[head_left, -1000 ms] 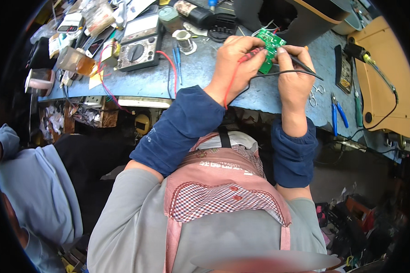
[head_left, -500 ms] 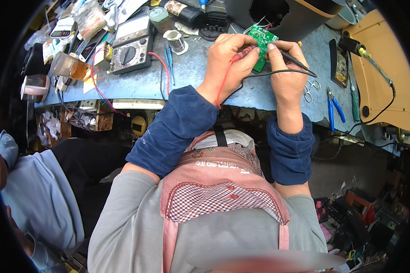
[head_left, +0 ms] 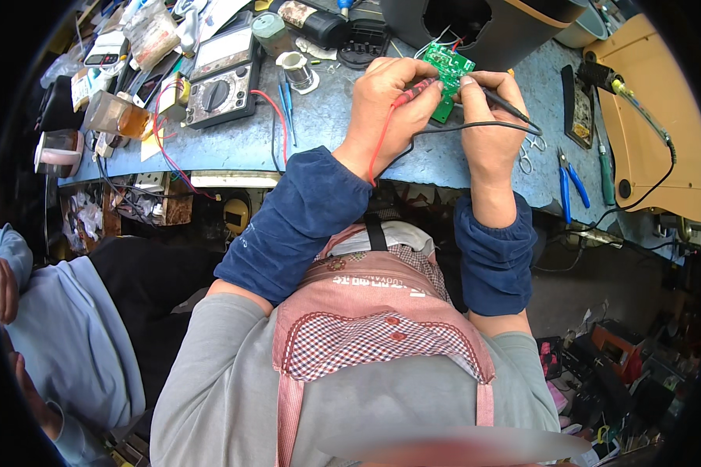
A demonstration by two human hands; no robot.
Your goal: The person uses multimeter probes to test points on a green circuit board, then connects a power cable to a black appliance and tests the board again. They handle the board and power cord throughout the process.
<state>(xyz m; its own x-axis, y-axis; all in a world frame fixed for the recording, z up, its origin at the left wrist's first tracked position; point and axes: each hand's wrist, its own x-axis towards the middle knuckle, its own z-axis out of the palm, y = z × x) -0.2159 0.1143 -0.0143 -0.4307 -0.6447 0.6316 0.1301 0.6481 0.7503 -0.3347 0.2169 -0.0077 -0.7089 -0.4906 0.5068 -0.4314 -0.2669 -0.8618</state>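
A green circuit board (head_left: 447, 68) lies on the blue bench, with wires running from its far edge toward the dark housing. My left hand (head_left: 389, 101) is closed on a red test probe (head_left: 414, 93), its tip end at the board's left side. Closed around a black test probe (head_left: 506, 104) is my right hand (head_left: 487, 117), at the board's right side. Fingers hide both probe tips, so contact with the board cannot be made out. Red and black leads trail from the probes. An analog multimeter (head_left: 221, 95) rests to the left with a red lead plugged in.
Behind the board stands a dark housing (head_left: 514, 35) with a round opening. Blue tweezers (head_left: 288, 109) lie left; scissors (head_left: 528, 154), blue-handled pliers (head_left: 570, 187) and a green screwdriver (head_left: 606, 175) lie right. A soldering iron (head_left: 639, 113) sits near the tan panel. Another person (head_left: 78, 327) is at left.
Both my hands keep nearly the same hold on the probes, and the board stays in place. The other person's hand at far left has shifted into clearer view.
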